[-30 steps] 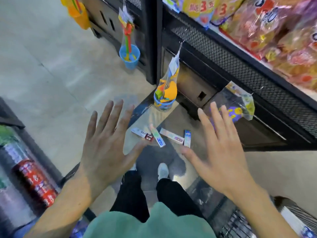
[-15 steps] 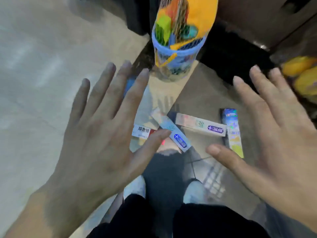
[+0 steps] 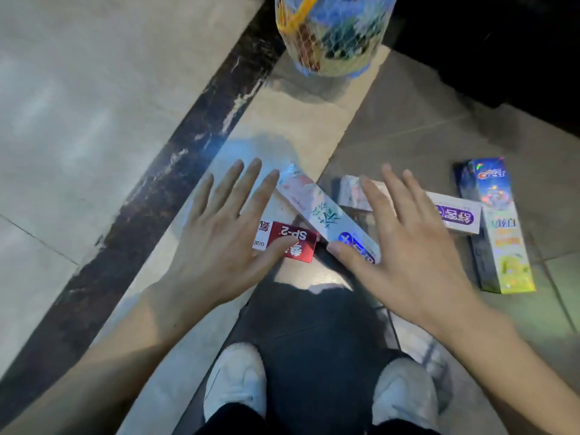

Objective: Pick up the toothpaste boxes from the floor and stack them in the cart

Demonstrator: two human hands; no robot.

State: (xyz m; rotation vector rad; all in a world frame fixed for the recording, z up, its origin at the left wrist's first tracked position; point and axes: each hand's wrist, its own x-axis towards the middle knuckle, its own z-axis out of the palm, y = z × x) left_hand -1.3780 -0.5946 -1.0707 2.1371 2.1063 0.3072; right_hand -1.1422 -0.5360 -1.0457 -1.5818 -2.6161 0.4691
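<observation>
Both hands are lower and closer to the boxes than half a second ago; camera has dropped with them, boxes now fill mid-frame, toy bucket pushed to the top edge.

Left hand (image 3: 219, 243): fingers straight and spread, palm down, nothing gripped. It covers the white end of the red-and-white SP-2 toothpaste box (image 3: 290, 243); thumb tip overlaps the red end. Cannot tell if it touches.

Right hand (image 3: 405, 246): fingers straight and spread, palm down, holding nothing. Thumb tip sits over the blue-logo end of the white diagonal toothpaste box (image 3: 317, 211); contact unclear. Fingers overlap the white box with purple logo (image 3: 455, 216), hiding its middle.

Box layout on the tiled floor (image 3: 78, 120), from frame centre:
- SP-2 box at 9 o'clock, flat, its red end beside the diagonal box.
- Diagonal box at centre, running 11 to 5 o'clock.
- Purple-logo box at 3 o'clock, roughly horizontal, its right end against the Crest box.
- Crest toothpaste box (image 3: 496, 227) furthest at 3 o'clock, lying flat, long axis near vertical in frame.

Netted toy bucket (image 3: 332, 36) at 12 o'clock, well apart from the boxes. White shoes (image 3: 235, 381) at 6 o'clock.
</observation>
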